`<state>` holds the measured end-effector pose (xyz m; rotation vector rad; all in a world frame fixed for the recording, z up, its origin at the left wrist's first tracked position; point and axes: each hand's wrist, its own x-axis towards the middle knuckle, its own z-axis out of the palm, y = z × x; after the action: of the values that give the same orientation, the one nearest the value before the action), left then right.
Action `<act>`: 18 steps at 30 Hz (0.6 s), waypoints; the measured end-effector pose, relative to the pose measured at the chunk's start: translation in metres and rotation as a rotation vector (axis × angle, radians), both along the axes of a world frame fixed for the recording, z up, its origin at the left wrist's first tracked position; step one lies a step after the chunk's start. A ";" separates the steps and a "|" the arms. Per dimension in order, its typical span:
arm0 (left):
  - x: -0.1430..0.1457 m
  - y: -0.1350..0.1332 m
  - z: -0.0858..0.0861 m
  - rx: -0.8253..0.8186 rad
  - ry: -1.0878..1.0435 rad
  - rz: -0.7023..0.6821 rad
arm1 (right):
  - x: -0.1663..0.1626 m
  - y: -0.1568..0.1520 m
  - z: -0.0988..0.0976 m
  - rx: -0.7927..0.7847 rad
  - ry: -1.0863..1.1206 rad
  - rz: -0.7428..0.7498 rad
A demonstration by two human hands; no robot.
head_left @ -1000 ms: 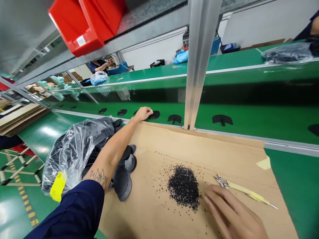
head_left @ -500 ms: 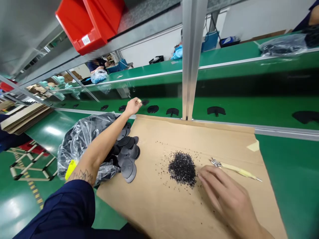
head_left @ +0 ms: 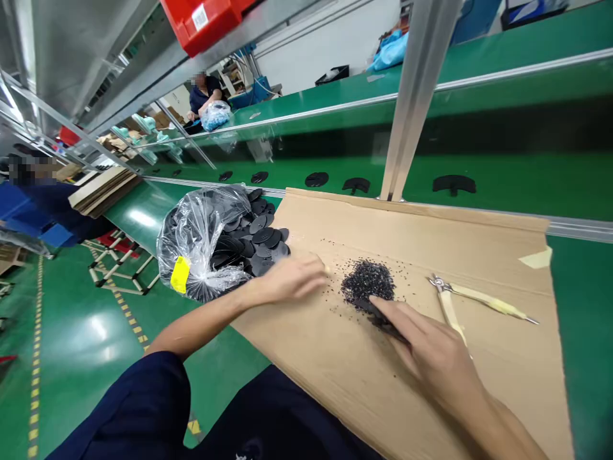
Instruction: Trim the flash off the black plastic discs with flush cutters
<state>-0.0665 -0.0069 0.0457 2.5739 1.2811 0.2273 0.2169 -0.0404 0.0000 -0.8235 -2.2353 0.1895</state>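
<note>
My left hand [head_left: 293,278] rests on the cardboard sheet [head_left: 431,243], just right of a heap of black round discs [head_left: 258,237] spilling from a clear plastic bag [head_left: 201,239]. Its fingers are curled together; what they hold, if anything, is hidden. My right hand [head_left: 421,345] lies flat on the cardboard with fingers stretched out, its fingertips at the near edge of a pile of small black crumbs [head_left: 368,281] and on a dark piece there. A pair of cutters with pale yellow handles [head_left: 472,300] lies just right of that hand.
A green conveyor belt [head_left: 527,198] runs behind the cardboard and carries black discs [head_left: 454,184] in a row. A metal post [head_left: 412,96] rises at the cardboard's far edge. Red bins [head_left: 201,19] sit overhead. Other people work far left and behind.
My left hand has drawn back from the conveyor to the cardboard beside the disc heap. My right hand has slid forward to the crumb pile. The camera has swung left.
</note>
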 end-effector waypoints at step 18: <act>-0.035 0.003 -0.013 0.462 -0.439 0.354 | -0.010 -0.003 0.024 -1.202 0.676 -0.108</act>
<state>-0.1016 -0.0036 0.0328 2.3954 1.6312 1.2071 0.2069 -0.0435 0.0238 -1.2014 -1.2743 1.5845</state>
